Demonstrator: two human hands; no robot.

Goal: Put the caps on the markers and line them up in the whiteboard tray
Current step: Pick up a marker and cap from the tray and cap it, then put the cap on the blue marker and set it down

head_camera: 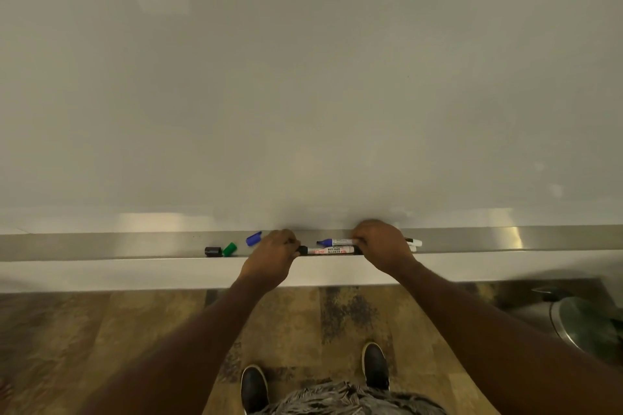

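A white marker with red print and a black left end [330, 250] lies along the front of the steel whiteboard tray [472, 241]. My left hand [274, 251] is closed around its left end; whether it holds a cap is hidden. My right hand [381, 244] grips its right end and also covers the right end of an uncapped blue marker [337, 241] lying just behind. More marker ends [414, 242] stick out to the right of my right hand. Loose in the tray on the left are a blue cap [253, 238], a green cap [230, 249] and a black cap [213, 251].
The whiteboard [303, 94] fills the view above the tray. A white ledge [135, 273] runs below it. Below are a wood-pattern floor, my two dark shoes [375, 365], and a metal bin lid [580, 323] at the lower right.
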